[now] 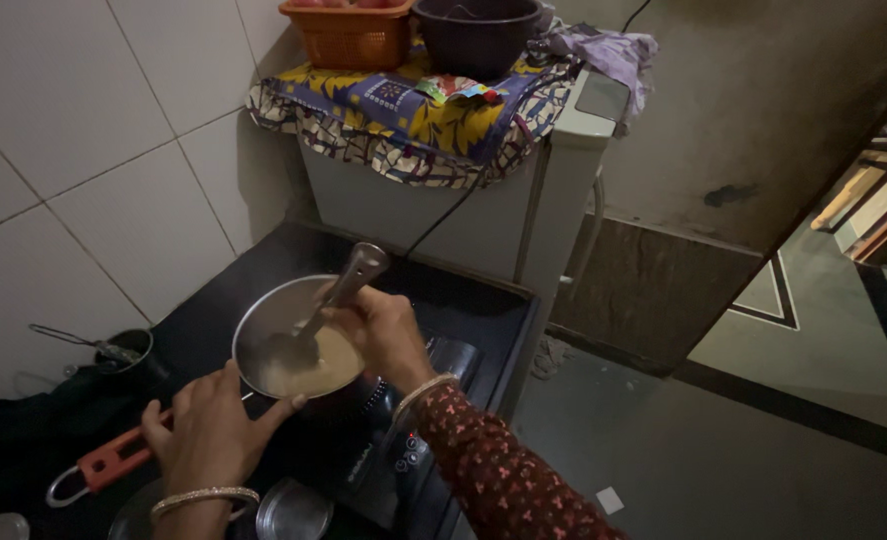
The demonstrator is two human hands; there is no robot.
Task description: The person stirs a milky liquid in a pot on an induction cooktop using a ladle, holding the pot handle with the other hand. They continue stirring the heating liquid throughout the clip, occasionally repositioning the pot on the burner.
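Note:
A steel saucepan with pale tan liquid sits on a black induction cooktop. My right hand grips the handle of a metal ladle whose bowl dips into the liquid. My left hand rests against the pan's near rim, over its orange handle. Both wrists wear bangles, and the right arm has a dark red patterned sleeve.
A small dark cup with a strainer stands at the left by the white tiled wall. A round steel lid lies near the front edge. Behind stands a white appliance draped with patterned cloth, holding an orange basket and a dark bowl.

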